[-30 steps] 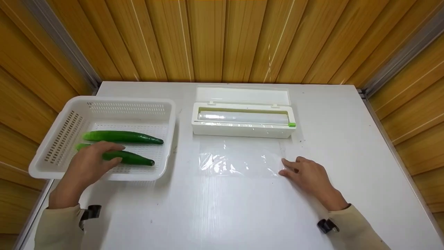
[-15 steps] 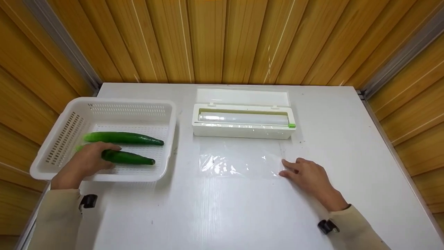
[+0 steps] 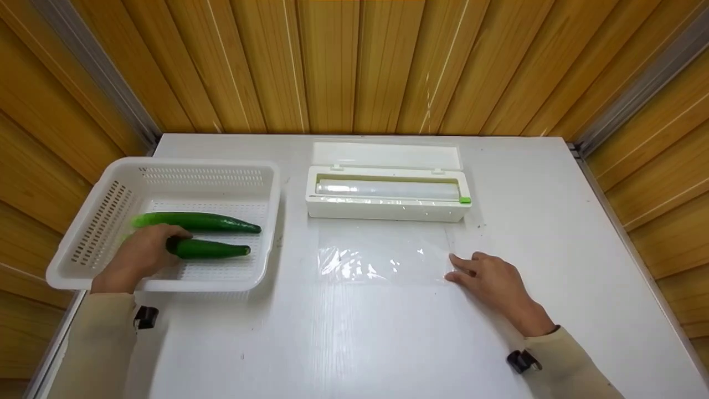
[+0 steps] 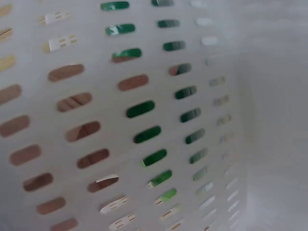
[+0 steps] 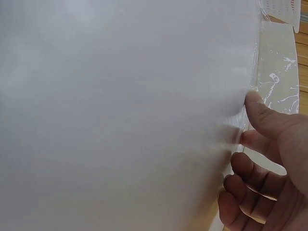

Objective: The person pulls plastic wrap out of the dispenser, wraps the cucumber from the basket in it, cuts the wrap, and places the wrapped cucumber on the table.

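Two green cucumbers lie in a white perforated basket [image 3: 271, 221]. My left hand [image 3: 143, 252] grips the nearer cucumber [image 3: 213, 249] around its middle; the farther cucumber [image 3: 199, 221] lies just beyond. In the left wrist view the basket wall [image 4: 96, 120] covers most of the hand, with bits of cucumber green in the slots. A clear sheet of plastic wrap [image 3: 376, 257] runs from its dispenser [image 3: 388, 208] onto the table. At the sheet's right edge, my right hand [image 3: 493, 281] holds it with thumb and forefinger; the other fingers [image 5: 243, 166] are curled.
The dispenser's lid [image 3: 388, 155] is swung back, showing the roll [image 3: 388, 188] inside. A green slider [image 3: 465, 200] sits at the right end of its front edge. Wood-patterned walls [image 3: 354, 66] enclose the white table [image 3: 354, 343] at the back and sides.
My left hand has closed round the nearer cucumber and shifted it slightly, its dark end now a little farther right. My right hand and the plastic wrap stay in place.
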Demonstrator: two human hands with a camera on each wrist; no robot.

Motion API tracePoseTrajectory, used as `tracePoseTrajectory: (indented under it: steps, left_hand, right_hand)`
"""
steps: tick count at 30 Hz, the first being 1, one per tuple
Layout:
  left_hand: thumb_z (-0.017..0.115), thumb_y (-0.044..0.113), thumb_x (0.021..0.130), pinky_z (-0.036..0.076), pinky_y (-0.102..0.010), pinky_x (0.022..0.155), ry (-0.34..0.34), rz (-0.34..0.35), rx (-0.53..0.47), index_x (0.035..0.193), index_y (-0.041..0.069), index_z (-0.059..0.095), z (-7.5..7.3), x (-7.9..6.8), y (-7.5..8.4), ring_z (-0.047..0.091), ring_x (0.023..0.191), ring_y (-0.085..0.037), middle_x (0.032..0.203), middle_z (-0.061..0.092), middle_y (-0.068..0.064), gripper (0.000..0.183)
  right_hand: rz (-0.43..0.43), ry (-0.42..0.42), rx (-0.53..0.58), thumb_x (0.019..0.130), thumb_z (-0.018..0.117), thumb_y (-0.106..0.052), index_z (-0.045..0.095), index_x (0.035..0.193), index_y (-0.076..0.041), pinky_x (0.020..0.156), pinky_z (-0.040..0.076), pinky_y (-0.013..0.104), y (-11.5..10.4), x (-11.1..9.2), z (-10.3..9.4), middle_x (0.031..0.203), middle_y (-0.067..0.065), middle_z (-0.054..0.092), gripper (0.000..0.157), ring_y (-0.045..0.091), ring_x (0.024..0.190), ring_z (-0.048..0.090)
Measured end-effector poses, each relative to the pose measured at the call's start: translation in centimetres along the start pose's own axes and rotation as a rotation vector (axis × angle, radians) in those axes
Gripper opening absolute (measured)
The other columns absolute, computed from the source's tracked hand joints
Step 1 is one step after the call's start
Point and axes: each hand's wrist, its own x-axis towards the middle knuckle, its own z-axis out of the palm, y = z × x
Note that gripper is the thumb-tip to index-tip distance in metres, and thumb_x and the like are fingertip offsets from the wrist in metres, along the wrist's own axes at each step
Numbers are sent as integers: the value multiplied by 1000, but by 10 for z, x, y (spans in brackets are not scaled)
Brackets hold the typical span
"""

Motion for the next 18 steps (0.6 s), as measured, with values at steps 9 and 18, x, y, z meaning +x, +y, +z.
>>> tracePoseTrajectory:
  steps: [9,18]
  left_hand:
    - [81,-11,82,43,-72,101,21,-11,-8,124,-6,72,-1,-4,2,59,111,-49,124,66,-33,43]
    - [86,-3,84,44,-72,98,104,-29,-34,128,-2,71,-12,-19,12,56,107,-47,127,64,-31,47]
  right_hand:
    - [29,-14,6,90,86,-40,75,131,-15,56,30,29,0,0,1,73,-8,50,49,12,60,34]
    - [15,-3,11,91,85,-40,76,131,-16,57,32,29,0,1,0,74,-8,52,47,12,61,35]
